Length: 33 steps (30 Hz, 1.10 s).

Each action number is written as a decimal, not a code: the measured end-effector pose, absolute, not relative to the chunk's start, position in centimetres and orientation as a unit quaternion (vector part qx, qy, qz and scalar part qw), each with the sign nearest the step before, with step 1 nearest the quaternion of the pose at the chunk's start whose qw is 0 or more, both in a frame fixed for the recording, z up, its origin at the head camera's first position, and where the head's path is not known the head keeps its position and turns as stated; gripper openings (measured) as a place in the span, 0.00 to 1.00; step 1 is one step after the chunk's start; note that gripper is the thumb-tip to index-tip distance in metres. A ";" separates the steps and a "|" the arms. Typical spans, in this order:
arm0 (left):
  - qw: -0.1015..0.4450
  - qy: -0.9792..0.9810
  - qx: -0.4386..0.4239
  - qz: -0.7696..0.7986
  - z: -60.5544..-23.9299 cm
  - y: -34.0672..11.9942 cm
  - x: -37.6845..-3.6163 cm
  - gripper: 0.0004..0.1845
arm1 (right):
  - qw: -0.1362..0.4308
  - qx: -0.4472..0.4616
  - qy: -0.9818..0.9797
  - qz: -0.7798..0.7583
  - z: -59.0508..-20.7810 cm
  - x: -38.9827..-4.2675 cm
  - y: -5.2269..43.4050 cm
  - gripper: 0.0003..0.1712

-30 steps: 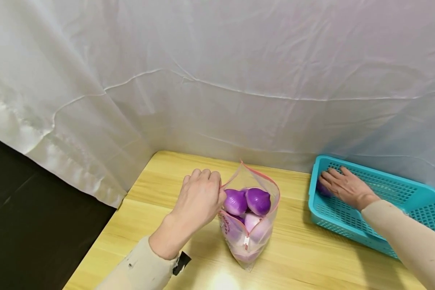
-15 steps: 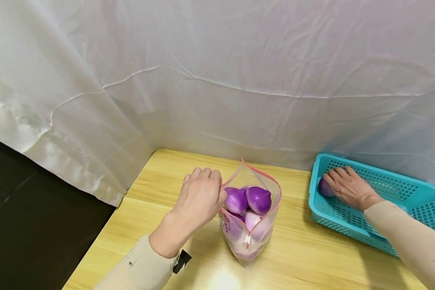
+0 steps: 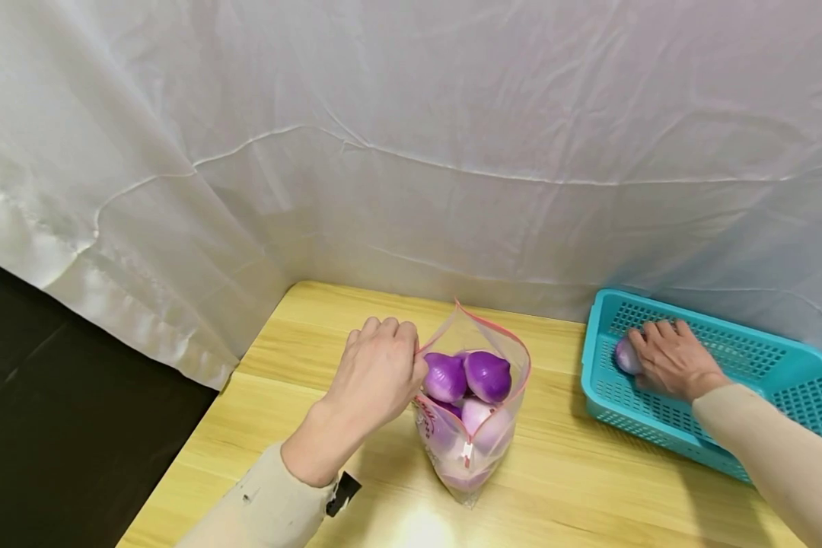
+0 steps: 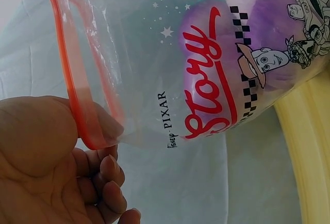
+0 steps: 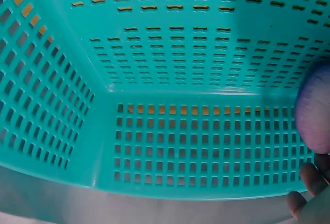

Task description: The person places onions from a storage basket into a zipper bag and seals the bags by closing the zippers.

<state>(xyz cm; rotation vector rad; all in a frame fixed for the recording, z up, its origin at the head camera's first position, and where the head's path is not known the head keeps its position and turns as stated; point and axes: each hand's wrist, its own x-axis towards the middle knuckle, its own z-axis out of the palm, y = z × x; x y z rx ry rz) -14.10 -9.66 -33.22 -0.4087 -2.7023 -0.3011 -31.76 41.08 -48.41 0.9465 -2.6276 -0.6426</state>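
Note:
A clear zip bag (image 3: 476, 411) with a red rim stands on the wooden table (image 3: 301, 342), holding several purple onions (image 3: 488, 376). My left hand (image 3: 380, 373) pinches the bag's left rim, keeping the mouth wide; the left wrist view shows thumb and finger clamped on the red zip strip (image 4: 77, 113). My right hand (image 3: 671, 358) is inside the teal basket (image 3: 760, 365) at the right, its fingers curled over a purple onion (image 3: 626, 355) near the basket's left wall. That onion (image 5: 315, 108) shows at the right edge of the right wrist view, with fingertips (image 5: 309, 183) beneath it.
White cloth (image 3: 411, 152) hangs behind and to the left of the table, close to the basket's far wall. The table's left edge drops to a dark floor (image 3: 55, 426). Bare tabletop lies between bag and basket.
My right hand has drawn the onion a little to the right inside the basket and curled its fingers over it. The left hand and the bag have stayed put.

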 end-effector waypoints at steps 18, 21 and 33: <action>0.203 -0.958 -0.164 -0.120 -33.4 -9.2 -14.8 0.06 | 0.165 0.285 -0.915 -0.231 -46.4 -29.2 43.1 0.53; 0.202 -0.957 -0.163 -0.126 -33.4 -9.2 -14.9 0.06 | 0.165 0.269 -0.921 -0.228 -45.6 -28.8 43.0 0.54; 0.201 -0.955 -0.161 -0.145 -33.4 -9.4 -15.3 0.05 | 0.192 0.238 -0.934 -0.185 -43.5 -28.3 41.6 0.47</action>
